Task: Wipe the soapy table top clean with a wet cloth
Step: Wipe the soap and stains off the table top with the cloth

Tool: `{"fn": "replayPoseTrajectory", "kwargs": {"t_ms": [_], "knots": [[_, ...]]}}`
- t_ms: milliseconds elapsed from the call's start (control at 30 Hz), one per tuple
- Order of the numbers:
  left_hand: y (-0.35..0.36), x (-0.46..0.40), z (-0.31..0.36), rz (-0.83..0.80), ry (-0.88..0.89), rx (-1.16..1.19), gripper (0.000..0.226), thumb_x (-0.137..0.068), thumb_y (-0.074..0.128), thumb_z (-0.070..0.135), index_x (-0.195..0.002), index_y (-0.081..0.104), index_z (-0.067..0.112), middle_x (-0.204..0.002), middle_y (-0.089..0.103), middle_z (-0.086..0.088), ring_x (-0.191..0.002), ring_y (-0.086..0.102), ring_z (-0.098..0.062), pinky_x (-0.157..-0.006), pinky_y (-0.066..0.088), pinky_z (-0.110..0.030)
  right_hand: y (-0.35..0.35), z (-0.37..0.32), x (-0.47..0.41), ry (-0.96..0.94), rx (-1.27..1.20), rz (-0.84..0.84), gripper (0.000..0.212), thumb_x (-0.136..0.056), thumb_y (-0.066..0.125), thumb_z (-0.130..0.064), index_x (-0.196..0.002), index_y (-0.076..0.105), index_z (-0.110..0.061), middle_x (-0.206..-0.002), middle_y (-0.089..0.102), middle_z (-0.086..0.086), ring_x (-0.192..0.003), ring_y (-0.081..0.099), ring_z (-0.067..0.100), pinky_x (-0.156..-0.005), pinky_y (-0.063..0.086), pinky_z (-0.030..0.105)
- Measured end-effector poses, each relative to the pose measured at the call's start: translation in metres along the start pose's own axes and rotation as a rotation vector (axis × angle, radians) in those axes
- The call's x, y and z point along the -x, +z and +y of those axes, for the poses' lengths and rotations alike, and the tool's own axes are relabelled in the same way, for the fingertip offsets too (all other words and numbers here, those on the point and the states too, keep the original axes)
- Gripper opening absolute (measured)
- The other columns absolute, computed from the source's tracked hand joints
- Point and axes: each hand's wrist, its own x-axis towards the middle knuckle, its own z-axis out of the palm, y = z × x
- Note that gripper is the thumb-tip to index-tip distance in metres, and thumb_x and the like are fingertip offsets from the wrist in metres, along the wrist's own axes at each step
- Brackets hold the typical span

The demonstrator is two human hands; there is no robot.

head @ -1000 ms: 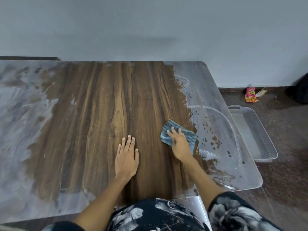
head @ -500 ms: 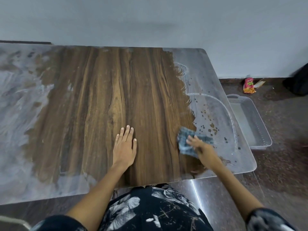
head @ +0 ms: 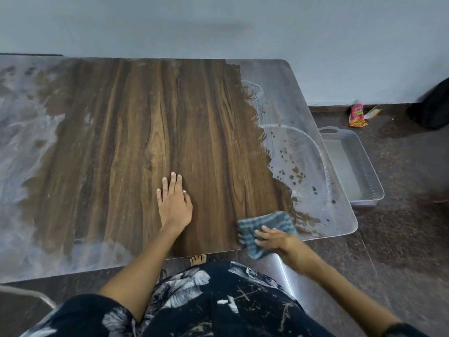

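Right hand (head: 274, 240) at ~5 o'clock of the desk (head: 145, 132), fingers spread flat on top of a blue striped cloth (head: 263, 229), pressing it at the near edge; part of the cloth hangs past the edge. Motion-blurred, so can't tell if the thumb tucks under. Left hand (head: 173, 203) lies flat on dry wood near centre at ~6 o'clock, fingers straight, holds nothing, looks like bracing.

Soap film (head: 296, 147) covers the strip from 1 to 4 o'clock, w/ brown spots where the film has broken. A second soapy patch (head: 21, 142) runs from 8 to 11 o'clock and along the near-left edge. Middle band looks wiped clean. Est. task roughly half done.

Risks, judged:
- Cloth half off the edge: likely flicks suds/water onto the floor (head: 388, 239) or the person's clothes; a bare foot (head: 198, 260) shows under the desk edge, so a wet floor = slip hazard.
- Cloth only pressed, not gripped: could slide out from under the palm and drop.
- Loaded cloth may smear suds back over the clean wood if not rinsed.
- Left palm could slip if water spreads beneath it.

Containers: clear plastic tray (head: 364, 181) on the floor at ~3 o'clock, just beside the desk's right edge; appears to hold shallow cloudy liquid, can't confirm. Snack packet (head: 357, 115) on the floor near the wall at ~2 o'clock, contents not visible.
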Motion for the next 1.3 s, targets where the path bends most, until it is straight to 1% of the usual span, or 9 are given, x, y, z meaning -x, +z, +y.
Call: {"fn": "replayPoseTrajectory", "kwargs": {"t_ms": [100,200,300,467,667,800,933,1133,1300], "knots": [[0.004,0.01,0.016,-0.028,-0.032,-0.025,0.049,-0.097,0.032,0.019,-0.145,0.023,0.012,-0.155,0.014,-0.005,-0.143,0.004,-0.027,-0.115,0.003,-0.044,-0.037,0.028,0.003,0.093,-0.066,0.027,0.043,-0.088,0.054,0.002,-0.125,0.048,-0.021,-0.134,0.039,-0.016,-0.133,0.028,0.007,-0.113,0.027,0.034],[0.012,0.026,0.034,-0.067,0.014,-0.044,0.049,-0.098,0.031,0.021,-0.146,0.022,0.017,-0.156,0.012,-0.003,-0.143,0.002,-0.027,-0.114,0.003,-0.045,-0.046,0.019,-0.035,0.181,-0.105,0.191,0.034,-0.09,0.052,-0.001,-0.122,0.056,-0.012,-0.135,0.041,-0.009,-0.136,0.03,0.019,-0.111,0.018,0.022],[0.021,0.036,0.047,-0.096,0.041,0.0,0.048,-0.097,0.033,0.017,-0.144,0.026,0.017,-0.155,0.015,0.0,-0.143,0.004,-0.025,-0.115,0.003,-0.044,-0.024,-0.015,-0.066,0.208,-0.053,0.259,0.036,-0.092,0.05,-0.004,-0.126,0.054,-0.012,-0.144,0.037,0.0,-0.139,0.023,0.02,-0.116,0.014,0.032],[0.023,0.036,0.052,-0.023,-0.037,0.162,0.045,-0.093,0.039,0.008,-0.138,0.04,0.013,-0.152,0.025,-0.001,-0.143,0.01,-0.024,-0.115,0.006,-0.044,0.017,-0.052,-0.054,-0.12,0.058,0.023,0.036,-0.095,0.044,-0.005,-0.13,0.051,-0.011,-0.148,0.031,0.003,-0.141,0.018,0.018,-0.114,0.005,0.027],[0.03,0.049,0.071,-0.018,-0.107,0.15,0.046,-0.094,0.038,0.008,-0.139,0.037,0.01,-0.153,0.023,-0.006,-0.143,0.009,-0.027,-0.115,0.01,-0.045,0.001,-0.003,-0.001,-0.315,0.05,-0.145,0.045,-0.091,0.038,0.008,-0.128,0.054,-0.012,-0.145,0.035,-0.006,-0.135,0.012,0.002,-0.116,0.009,0.025],[0.04,0.061,0.087,-0.034,-0.099,0.089,0.047,-0.095,0.036,0.011,-0.142,0.031,0.01,-0.154,0.019,-0.006,-0.143,0.008,-0.026,-0.115,0.01,-0.043,-0.033,0.041,0.028,-0.169,-0.005,-0.028,0.032,-0.093,0.049,-0.008,-0.119,0.062,-0.02,-0.136,0.045,-0.013,-0.132,0.025,-0.005,-0.115,0.019,0.024],[0.051,0.074,0.11,-0.064,-0.034,0.15,0.047,-0.096,0.036,0.011,-0.143,0.03,0.011,-0.154,0.016,-0.004,-0.143,0.004,-0.023,-0.117,0.008,-0.038,-0.057,0.061,0.02,-0.068,-0.085,0.058,0.031,-0.093,0.05,-0.008,-0.118,0.062,-0.021,-0.136,0.046,-0.012,-0.133,0.029,-0.001,-0.114,0.023,0.027],[0.061,0.067,0.134,-0.122,0.093,0.147,0.048,-0.097,0.035,0.013,-0.144,0.026,0.011,-0.155,0.013,-0.001,-0.143,0.003,-0.017,-0.115,0.006,-0.031,-0.065,0.06,-0.021,0.012,-0.157,0.167,0.036,-0.094,0.042,0.001,-0.124,0.059,-0.013,-0.139,0.046,-0.003,-0.132,0.023,0.001,-0.116,0.019,0.027],[0.068,0.022,0.153,-0.126,0.13,0.076,0.048,-0.099,0.031,0.019,-0.146,0.021,0.013,-0.155,0.011,-0.001,-0.143,0.002,-0.019,-0.115,0.005,-0.032,-0.079,0.061,-0.063,0.036,-0.098,0.209,0.04,-0.096,0.037,0.0,-0.13,0.052,-0.012,-0.143,0.04,-0.001,-0.139,0.022,0.011,-0.109,0.003,0.012]]}}
